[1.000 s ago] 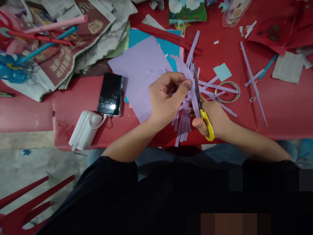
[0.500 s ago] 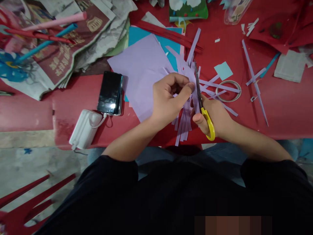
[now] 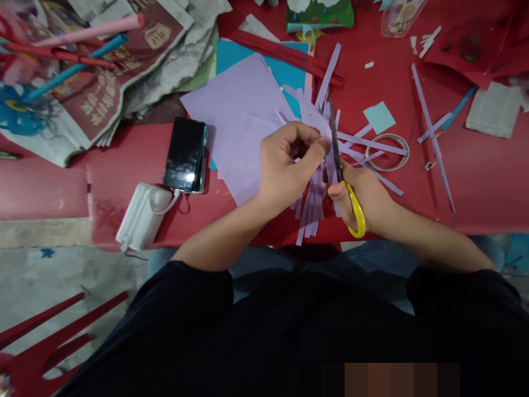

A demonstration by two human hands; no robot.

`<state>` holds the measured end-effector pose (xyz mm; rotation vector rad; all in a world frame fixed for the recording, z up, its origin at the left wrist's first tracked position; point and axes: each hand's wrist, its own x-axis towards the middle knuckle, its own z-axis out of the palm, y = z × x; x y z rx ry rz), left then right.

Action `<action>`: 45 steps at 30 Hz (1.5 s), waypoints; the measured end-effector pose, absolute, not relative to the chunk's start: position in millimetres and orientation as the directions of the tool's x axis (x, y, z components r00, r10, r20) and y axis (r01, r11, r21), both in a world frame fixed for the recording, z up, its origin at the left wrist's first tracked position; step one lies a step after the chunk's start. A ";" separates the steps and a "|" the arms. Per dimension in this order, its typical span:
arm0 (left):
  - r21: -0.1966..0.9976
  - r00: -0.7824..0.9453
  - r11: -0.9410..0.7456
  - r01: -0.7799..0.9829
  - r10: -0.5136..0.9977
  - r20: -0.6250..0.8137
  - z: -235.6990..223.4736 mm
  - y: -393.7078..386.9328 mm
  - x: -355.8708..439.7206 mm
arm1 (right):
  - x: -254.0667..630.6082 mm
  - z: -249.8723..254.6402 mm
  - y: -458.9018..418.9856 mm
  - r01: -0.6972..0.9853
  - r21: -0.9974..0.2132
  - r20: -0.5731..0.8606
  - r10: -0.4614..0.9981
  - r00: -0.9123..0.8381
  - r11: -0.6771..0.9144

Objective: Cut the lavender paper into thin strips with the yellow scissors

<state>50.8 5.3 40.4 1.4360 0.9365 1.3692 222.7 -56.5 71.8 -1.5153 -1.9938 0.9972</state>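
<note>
My left hand [image 3: 289, 157] is closed, its thumb and forefinger pinching a purple paper strip [image 3: 332, 165] near the middle of the red table. My right hand [image 3: 366, 196] grips yellow-handled scissors [image 3: 355, 212], their dark blades pointing away from me along the strip. Whether the blades are parted is hard to make out. Below and behind both hands lie several cut purple strips [image 3: 308, 220] in a loose pile. Left of the pile a large purple sheet [image 3: 239, 105] rests on a blue sheet [image 3: 235, 55]. The fingers of my right hand are partly hidden under the scissors.
A phone [image 3: 185, 154] and a white power bank [image 3: 144, 215] joined by a cable lie at left. Right of my hands are a tape roll [image 3: 407, 157] and a light blue paper square [image 3: 379, 117]. Newspapers [image 3: 165, 82] cover the back left; red strips [image 3: 281, 52] lie behind.
The scissors and right hand have shifted very slightly to the right. The left hand keeps its pinch, and the lower end of the held strip shows a little further down.
</note>
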 end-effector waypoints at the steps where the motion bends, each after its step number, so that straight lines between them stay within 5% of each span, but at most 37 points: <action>1: 0.951 0.094 -0.302 -0.069 0.947 0.308 39.9 5.4 50.9 | 222.7 72.1 -56.5 0.631 -0.764 -0.084 0.950 -0.302 0.133; 32: 0.925 0.088 -0.360 -0.120 0.925 0.371 36.3 12.5 51.1 | 220.5 70.3 -52.9 0.818 -0.560 -0.093 0.970 -0.223 0.134; 40: 0.928 0.090 -0.352 -0.123 0.927 0.363 38.4 7.2 52.0 | 221.5 70.8 -50.4 0.497 -0.842 0.147 0.977 -0.157 0.207; 45: 0.930 0.113 -0.325 -0.172 0.931 0.347 40.3 5.9 54.6 | 221.4 74.3 -50.9 0.399 -0.887 0.181 0.970 -0.165 0.233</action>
